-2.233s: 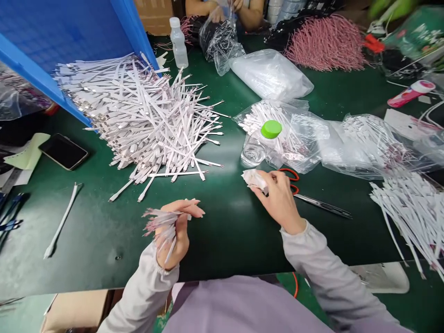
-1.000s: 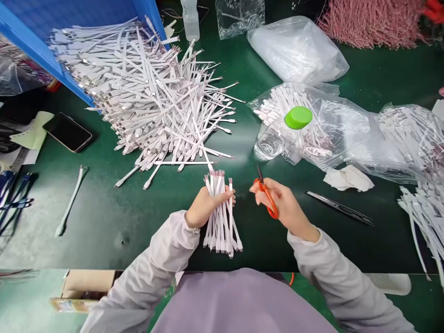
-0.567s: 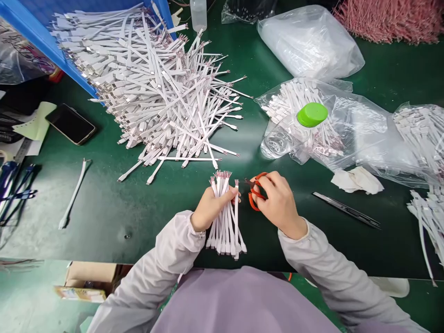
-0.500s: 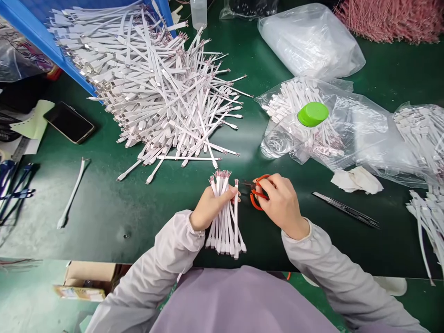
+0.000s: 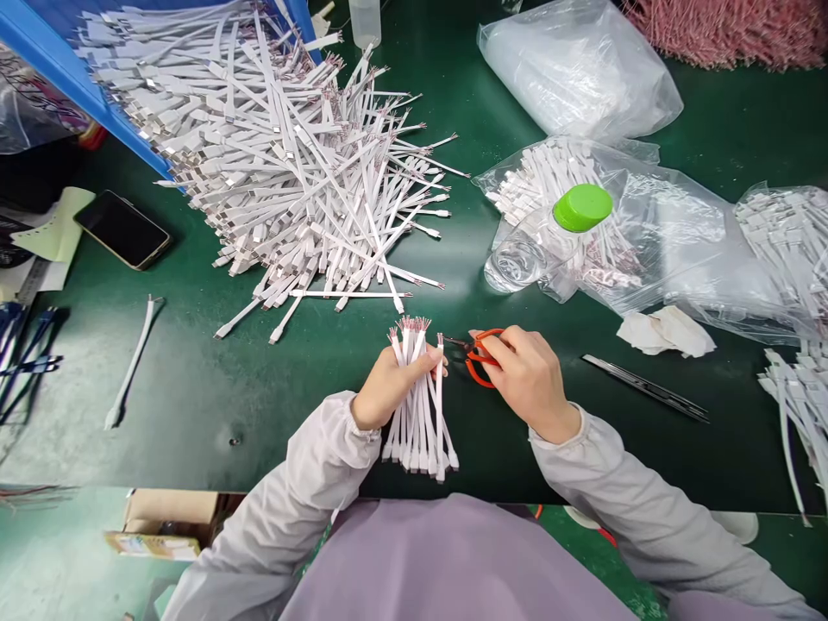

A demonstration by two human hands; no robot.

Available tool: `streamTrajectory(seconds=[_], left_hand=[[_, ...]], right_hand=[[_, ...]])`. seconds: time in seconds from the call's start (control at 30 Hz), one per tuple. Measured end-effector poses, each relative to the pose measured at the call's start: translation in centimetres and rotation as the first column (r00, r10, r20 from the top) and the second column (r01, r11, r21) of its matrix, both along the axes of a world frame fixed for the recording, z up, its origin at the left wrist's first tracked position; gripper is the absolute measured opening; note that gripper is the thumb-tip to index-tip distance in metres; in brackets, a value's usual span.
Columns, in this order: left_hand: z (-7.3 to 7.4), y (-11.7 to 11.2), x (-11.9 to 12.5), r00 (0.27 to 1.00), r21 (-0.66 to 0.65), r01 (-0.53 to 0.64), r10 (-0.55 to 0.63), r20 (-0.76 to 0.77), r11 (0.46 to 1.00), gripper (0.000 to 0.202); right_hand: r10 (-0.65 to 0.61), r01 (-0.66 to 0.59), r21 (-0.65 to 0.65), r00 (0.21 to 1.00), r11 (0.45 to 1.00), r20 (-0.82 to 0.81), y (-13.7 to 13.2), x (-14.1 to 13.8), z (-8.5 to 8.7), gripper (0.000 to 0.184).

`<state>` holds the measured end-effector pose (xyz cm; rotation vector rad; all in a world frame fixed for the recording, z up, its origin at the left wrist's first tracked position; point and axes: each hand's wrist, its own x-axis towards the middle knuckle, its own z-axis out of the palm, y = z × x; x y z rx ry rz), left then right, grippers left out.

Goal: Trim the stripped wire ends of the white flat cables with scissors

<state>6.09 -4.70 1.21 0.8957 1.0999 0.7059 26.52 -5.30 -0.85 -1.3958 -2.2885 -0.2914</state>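
My left hand (image 5: 385, 388) is closed round a bundle of short white flat cables (image 5: 419, 398), held upright with the bare pink wire ends at the top. My right hand (image 5: 527, 375) grips small orange-handled scissors (image 5: 477, 355). Their blades point left and reach the wire tips of the rightmost cable in the bundle. Both hands are over the near edge of the green table (image 5: 310, 379).
A big heap of white cables (image 5: 285, 172) spills from a blue bin (image 5: 58, 69) at the back left. Clear bags of cables (image 5: 653, 241), a green-capped bottle (image 5: 549, 233), crumpled paper (image 5: 666, 332), a dark metal tool (image 5: 647, 398), a phone (image 5: 122, 228) and one loose cable (image 5: 133, 362) lie around.
My right hand dropped the crumpled paper, picked up the orange scissors and brought them left to the bundle. My left hand turned the bundle upright. In the last half second almost nothing moved.
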Motion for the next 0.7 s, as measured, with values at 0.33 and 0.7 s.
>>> streamTrajectory(seconds=[0.33,0.7], left_hand=[[-0.3,0.0,0.3,0.998,0.105,0.050,-0.045,-0.049,0.993,0.027],[-0.7,-0.3,0.8,0.991,0.118,-0.054,0.068,-0.116,0.992,0.023]], right_hand=[[-0.126,0.123,-0.054,0.991,0.991,-0.052,-0.1,0.5,-0.4,0.015],[0.018,-0.014,-0.095,0.999,0.995,0.044,-0.3,0.1,1.1,0.030]])
